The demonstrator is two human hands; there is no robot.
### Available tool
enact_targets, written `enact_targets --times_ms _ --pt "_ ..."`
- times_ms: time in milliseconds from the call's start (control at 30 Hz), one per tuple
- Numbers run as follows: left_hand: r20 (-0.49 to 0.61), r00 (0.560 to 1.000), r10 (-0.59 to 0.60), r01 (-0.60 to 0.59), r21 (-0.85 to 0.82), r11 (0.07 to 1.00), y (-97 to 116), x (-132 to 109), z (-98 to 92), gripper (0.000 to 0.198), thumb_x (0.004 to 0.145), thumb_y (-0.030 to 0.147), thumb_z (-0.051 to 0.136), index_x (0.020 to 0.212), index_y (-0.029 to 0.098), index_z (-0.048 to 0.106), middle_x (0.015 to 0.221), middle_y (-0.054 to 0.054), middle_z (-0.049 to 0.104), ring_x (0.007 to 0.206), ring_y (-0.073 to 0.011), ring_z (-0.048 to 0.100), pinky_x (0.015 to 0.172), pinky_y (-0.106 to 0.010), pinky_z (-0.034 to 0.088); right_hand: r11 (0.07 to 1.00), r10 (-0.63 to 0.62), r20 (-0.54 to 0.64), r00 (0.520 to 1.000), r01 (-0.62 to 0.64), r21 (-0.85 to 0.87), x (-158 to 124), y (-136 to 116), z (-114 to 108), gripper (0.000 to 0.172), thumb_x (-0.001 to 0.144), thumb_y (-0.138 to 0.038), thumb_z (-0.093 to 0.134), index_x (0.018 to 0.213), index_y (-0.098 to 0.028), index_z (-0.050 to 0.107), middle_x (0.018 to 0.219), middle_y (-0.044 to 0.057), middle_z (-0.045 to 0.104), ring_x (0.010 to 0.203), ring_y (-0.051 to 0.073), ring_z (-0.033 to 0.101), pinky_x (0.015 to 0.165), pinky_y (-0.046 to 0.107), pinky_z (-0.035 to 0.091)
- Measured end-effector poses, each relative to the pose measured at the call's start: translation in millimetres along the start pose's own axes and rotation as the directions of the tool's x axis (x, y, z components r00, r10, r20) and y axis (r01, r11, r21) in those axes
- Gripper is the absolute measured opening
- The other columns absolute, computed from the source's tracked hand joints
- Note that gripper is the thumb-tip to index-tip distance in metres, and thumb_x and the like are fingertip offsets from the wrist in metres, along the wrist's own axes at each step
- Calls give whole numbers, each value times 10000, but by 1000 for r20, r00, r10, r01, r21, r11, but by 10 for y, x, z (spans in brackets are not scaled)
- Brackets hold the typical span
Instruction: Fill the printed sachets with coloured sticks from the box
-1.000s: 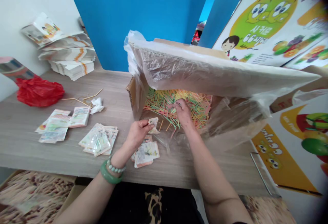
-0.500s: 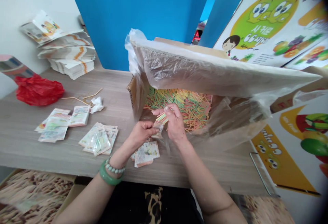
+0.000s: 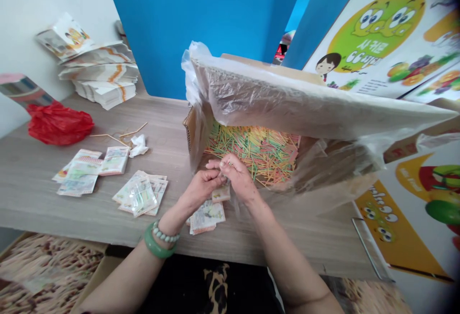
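My left hand (image 3: 201,187) and my right hand (image 3: 237,177) meet in front of a cardboard box (image 3: 192,127) lined with clear plastic and full of thin coloured sticks (image 3: 262,146). Both hands pinch one small printed sachet (image 3: 221,193) between them; the sticks seen in my right hand a moment ago are hidden by the fingers. Under my hands lies a short stack of flat sachets (image 3: 206,215) on the wooden table (image 3: 168,237). My left wrist wears a green bangle and a bead bracelet.
Two more heaps of sachets (image 3: 142,194) (image 3: 89,170) lie to the left, with a crumpled white scrap (image 3: 138,145) and loose sticks behind. A red plastic bag (image 3: 59,122) and stacked printed bags (image 3: 100,74) stand at the far left. Printed cartons (image 3: 413,194) crowd the right.
My right hand took a few coloured sticks from the box and brought them back to the sachet in my left hand. Both hands now close together on the sachet.
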State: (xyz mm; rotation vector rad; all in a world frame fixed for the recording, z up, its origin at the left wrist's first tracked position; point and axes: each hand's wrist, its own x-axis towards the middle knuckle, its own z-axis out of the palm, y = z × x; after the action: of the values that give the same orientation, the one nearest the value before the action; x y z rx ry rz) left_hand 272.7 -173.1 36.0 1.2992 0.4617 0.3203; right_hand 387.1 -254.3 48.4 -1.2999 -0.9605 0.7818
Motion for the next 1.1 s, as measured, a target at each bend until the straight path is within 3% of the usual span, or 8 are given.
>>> enact_targets --times_ms 167,267,400,533,733,867,967,1100 --pt "-30 999 -15 8 -235 972 -33 97 -51 326 725 446 789 828 139 748 792 -30 685 747 -147 578 742 -277 441 955 12 105 994 19 -294 22 -40 -187 297 957 -506 467 1015 -254 611 1291 68 656 1212 212 589 1054 421 408" --pt "-45 999 -27 11 -324 946 -41 121 -115 332 723 420 806 913 151 759 867 -48 719 763 -152 607 754 -280 461 950 32 33 999 -21 -311 -56 -14 -317 384 943 -508 480 1236 -281 581 1415 62 563 1303 216 515 1096 408 365" --pt "-23 1000 9 -16 -328 945 -16 78 -116 327 724 414 811 898 141 758 835 -48 718 750 -149 617 754 -276 475 938 115 -101 988 -141 -315 -166 130 -309 290 872 -461 545 968 -214 661 1002 47 699 945 208 632 870 354 470" --pt "-3 1000 -24 22 -327 945 45 -42 -65 340 687 397 831 912 152 757 812 -41 717 695 -147 618 706 -283 484 911 91 -155 984 -145 -385 -222 128 -112 264 840 -406 545 670 -204 540 687 -18 567 693 149 524 679 272 400" --pt "-253 965 68 -89 -71 993 172 -411 -280 225 661 337 825 710 137 735 716 -15 669 649 -114 558 637 -233 440 842 37 27 999 -17 -539 -390 -18 156 221 883 -284 494 682 -201 532 729 -11 579 737 144 533 703 259 378" --pt "-440 893 96 -9 197 980 87 -719 -716 260 770 383 709 657 153 668 603 15 580 563 -117 480 563 -247 382 603 162 83 983 -32 -797 -672 90 258 182 901 -239 486 971 -192 647 1035 78 675 1001 226 570 881 340 401" --pt "-528 811 252 96 544 833 -118 -823 -1034 224 837 354 609 772 162 703 735 -30 660 715 -184 582 690 -294 432 374 236 2 972 -89 -923 -808 217 341 389 880 -275 544 1251 -164 576 1215 149 636 1142 304 521 980 433 363" --pt "-528 722 448 361 839 406 -306 -850 -1173 284 880 266 513 1046 162 719 1049 -141 687 987 -303 604 886 -426 418 362 302 -93 949 -205 -909 -809 329 358 436 868 -232 539 1299 -168 548 1194 139 649 1141 289 540 985 416 367"
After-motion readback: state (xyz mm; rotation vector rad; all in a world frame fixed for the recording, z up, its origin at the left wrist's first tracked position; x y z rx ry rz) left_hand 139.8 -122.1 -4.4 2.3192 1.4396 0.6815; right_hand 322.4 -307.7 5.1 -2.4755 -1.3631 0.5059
